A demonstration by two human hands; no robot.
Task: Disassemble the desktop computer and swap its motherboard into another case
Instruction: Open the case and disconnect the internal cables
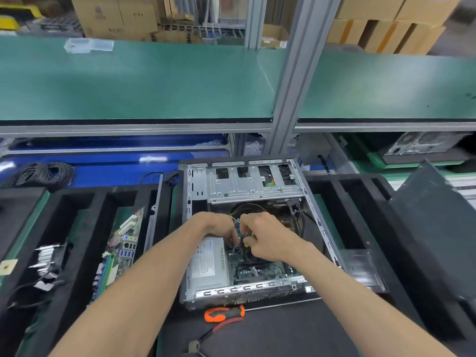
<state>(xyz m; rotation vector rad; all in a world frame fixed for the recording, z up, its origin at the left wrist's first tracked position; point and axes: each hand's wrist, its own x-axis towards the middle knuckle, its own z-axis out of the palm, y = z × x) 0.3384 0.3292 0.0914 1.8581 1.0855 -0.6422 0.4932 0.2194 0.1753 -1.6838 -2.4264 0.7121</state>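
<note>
An open desktop case point(247, 184) lies on its side in front of me, with a silver drive cage at its far end and a power supply point(208, 264) at its near left. Its motherboard point(260, 269) shows at the bottom. Both my hands reach into the middle of the case. My left hand point(219, 225) and my right hand point(268, 238) pinch a bundle of coloured wires point(240, 228) above the board; the fingertips are partly hidden. A second motherboard point(121, 248) leans in a black foam tray point(85, 202) at the left.
Orange-handled pliers point(221, 318) lie on the black mat just before the case. A heatsink point(46, 256) sits in the left tray, coiled black cables point(43, 173) behind it. A black side panel point(435, 220) leans at right. A green shelf point(134, 81) and grey post point(291, 81) stand behind.
</note>
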